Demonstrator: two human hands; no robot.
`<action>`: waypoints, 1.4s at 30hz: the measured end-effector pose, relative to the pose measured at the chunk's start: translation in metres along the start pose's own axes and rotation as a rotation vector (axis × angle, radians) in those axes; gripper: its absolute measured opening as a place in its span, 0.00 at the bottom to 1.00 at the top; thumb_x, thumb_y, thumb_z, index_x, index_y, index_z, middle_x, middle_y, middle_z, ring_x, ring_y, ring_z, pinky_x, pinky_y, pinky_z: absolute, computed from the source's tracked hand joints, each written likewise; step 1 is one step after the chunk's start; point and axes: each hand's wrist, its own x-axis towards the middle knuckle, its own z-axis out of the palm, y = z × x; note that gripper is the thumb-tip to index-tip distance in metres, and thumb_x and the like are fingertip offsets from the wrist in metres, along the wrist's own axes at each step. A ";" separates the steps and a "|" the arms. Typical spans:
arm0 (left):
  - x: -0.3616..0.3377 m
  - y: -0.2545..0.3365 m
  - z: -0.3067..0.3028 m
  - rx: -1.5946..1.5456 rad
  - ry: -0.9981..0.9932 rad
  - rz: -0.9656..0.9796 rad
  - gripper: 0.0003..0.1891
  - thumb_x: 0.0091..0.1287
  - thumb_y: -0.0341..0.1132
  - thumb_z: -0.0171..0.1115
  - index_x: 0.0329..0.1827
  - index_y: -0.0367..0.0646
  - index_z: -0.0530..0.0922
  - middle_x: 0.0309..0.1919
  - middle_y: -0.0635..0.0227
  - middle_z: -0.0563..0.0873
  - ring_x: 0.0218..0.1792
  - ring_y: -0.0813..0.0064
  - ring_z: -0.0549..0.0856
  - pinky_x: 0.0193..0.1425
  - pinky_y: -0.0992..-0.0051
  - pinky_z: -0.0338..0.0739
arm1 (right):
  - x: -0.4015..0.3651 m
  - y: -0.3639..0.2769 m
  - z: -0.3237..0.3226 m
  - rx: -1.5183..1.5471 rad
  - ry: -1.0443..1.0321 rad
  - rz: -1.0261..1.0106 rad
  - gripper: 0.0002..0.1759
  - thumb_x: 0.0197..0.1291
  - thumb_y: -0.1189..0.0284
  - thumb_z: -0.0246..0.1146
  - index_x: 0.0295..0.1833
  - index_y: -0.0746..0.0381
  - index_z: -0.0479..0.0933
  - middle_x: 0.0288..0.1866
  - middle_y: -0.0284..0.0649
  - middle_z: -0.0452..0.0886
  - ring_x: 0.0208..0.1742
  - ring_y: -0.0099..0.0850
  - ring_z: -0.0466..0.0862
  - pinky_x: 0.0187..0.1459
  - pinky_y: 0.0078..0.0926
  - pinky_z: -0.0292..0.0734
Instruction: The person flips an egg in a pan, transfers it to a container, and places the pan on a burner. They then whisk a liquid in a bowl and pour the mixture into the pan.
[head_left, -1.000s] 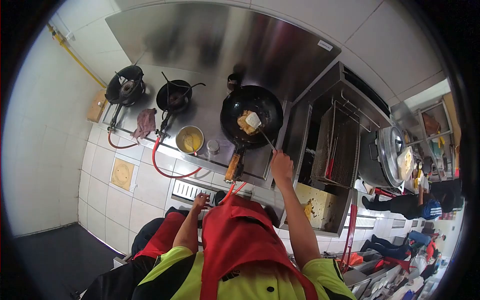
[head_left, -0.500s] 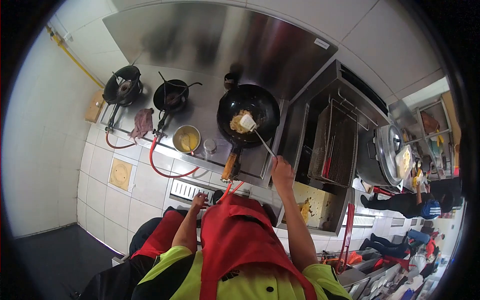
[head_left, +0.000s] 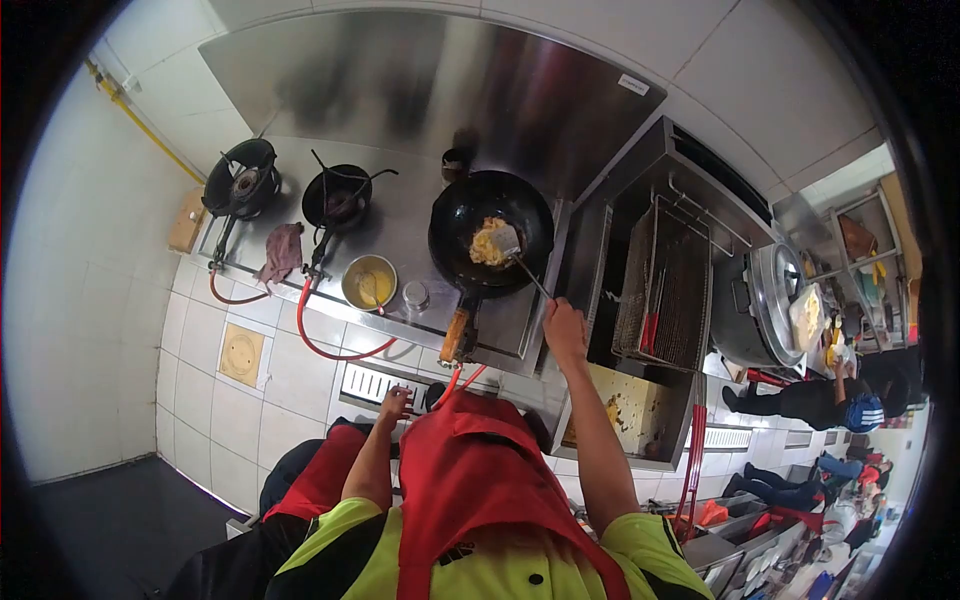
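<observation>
My right hand [head_left: 566, 330] is closed around the handle of a spatula [head_left: 507, 240]. The spatula's flat blade rests on yellow-brown food that looks like scrambled egg [head_left: 486, 246], inside a black wok [head_left: 447, 225] on the steel stove. The wok's wooden handle [head_left: 455, 335] points toward me, with no hand on it. Low in front of my red apron, my left hand [head_left: 397, 402] hangs free with its fingers loosely apart. Left of the wok stand a metal bowl [head_left: 349, 291] of yellow liquid with a utensil in it and a small clear jar [head_left: 416, 295].
Two black gas burners [head_left: 338, 195] and a crumpled cloth [head_left: 283, 250] lie to the left. Red hoses [head_left: 318, 340] hang at the stove's front edge. A wire fryer basket [head_left: 668, 280] and a large lidded pot [head_left: 745, 310] stand right. Other people [head_left: 810, 400] work at far right.
The spatula blade has turned and shifted slightly to the right in the wok. The egg has been moved into a more bunched heap. My left hand has hardly moved.
</observation>
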 end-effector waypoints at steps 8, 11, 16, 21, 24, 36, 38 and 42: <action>-0.007 -0.002 -0.010 0.028 0.016 -0.052 0.16 0.73 0.48 0.53 0.55 0.49 0.77 0.39 0.63 0.85 0.30 0.70 0.84 0.36 0.64 0.82 | -0.004 -0.021 0.009 0.115 -0.010 0.070 0.21 0.73 0.56 0.52 0.47 0.62 0.82 0.34 0.57 0.85 0.39 0.58 0.86 0.46 0.53 0.82; -0.002 -0.004 -0.011 0.035 0.020 -0.063 0.16 0.74 0.48 0.52 0.54 0.49 0.77 0.39 0.63 0.85 0.30 0.69 0.84 0.36 0.64 0.82 | -0.004 -0.019 0.002 0.112 0.014 -0.010 0.22 0.73 0.56 0.52 0.45 0.62 0.82 0.34 0.57 0.86 0.39 0.58 0.86 0.45 0.52 0.83; -0.012 0.008 -0.009 0.088 0.013 -0.056 0.15 0.75 0.48 0.50 0.56 0.50 0.76 0.41 0.64 0.86 0.32 0.69 0.86 0.36 0.63 0.82 | -0.008 -0.029 0.004 0.129 -0.044 0.027 0.23 0.74 0.55 0.50 0.43 0.62 0.82 0.35 0.56 0.86 0.39 0.56 0.87 0.44 0.52 0.83; -0.006 0.014 -0.009 0.184 0.009 -0.064 0.17 0.76 0.49 0.50 0.57 0.50 0.76 0.43 0.63 0.86 0.32 0.68 0.86 0.36 0.65 0.82 | -0.023 -0.024 0.020 0.044 0.111 0.015 0.20 0.74 0.57 0.52 0.37 0.59 0.81 0.30 0.47 0.84 0.37 0.49 0.86 0.39 0.46 0.81; 0.001 0.012 -0.013 0.123 -0.058 -0.024 0.17 0.75 0.50 0.52 0.58 0.51 0.75 0.44 0.61 0.86 0.35 0.64 0.86 0.36 0.64 0.84 | -0.018 -0.019 0.019 0.064 -0.003 0.041 0.22 0.74 0.56 0.50 0.44 0.62 0.81 0.33 0.52 0.86 0.39 0.52 0.87 0.50 0.52 0.79; 0.015 0.019 -0.009 0.037 -0.133 -0.086 0.17 0.69 0.43 0.61 0.57 0.47 0.76 0.47 0.59 0.84 0.41 0.62 0.85 0.41 0.58 0.81 | -0.006 0.011 0.089 0.261 0.194 0.001 0.10 0.67 0.63 0.57 0.36 0.53 0.80 0.30 0.38 0.84 0.34 0.37 0.86 0.36 0.38 0.80; 0.003 0.029 -0.001 0.125 -0.125 -0.081 0.20 0.70 0.46 0.59 0.60 0.45 0.75 0.48 0.56 0.83 0.42 0.58 0.85 0.39 0.59 0.84 | -0.014 0.002 0.076 0.560 0.233 -0.048 0.06 0.63 0.65 0.60 0.36 0.52 0.80 0.33 0.35 0.84 0.35 0.33 0.86 0.35 0.35 0.79; 0.008 0.043 -0.001 0.239 -0.118 -0.090 0.21 0.69 0.48 0.59 0.60 0.49 0.76 0.48 0.62 0.83 0.43 0.62 0.85 0.41 0.62 0.81 | -0.019 -0.014 0.044 0.054 0.211 -0.023 0.06 0.63 0.69 0.58 0.37 0.53 0.81 0.32 0.36 0.85 0.33 0.34 0.86 0.36 0.35 0.80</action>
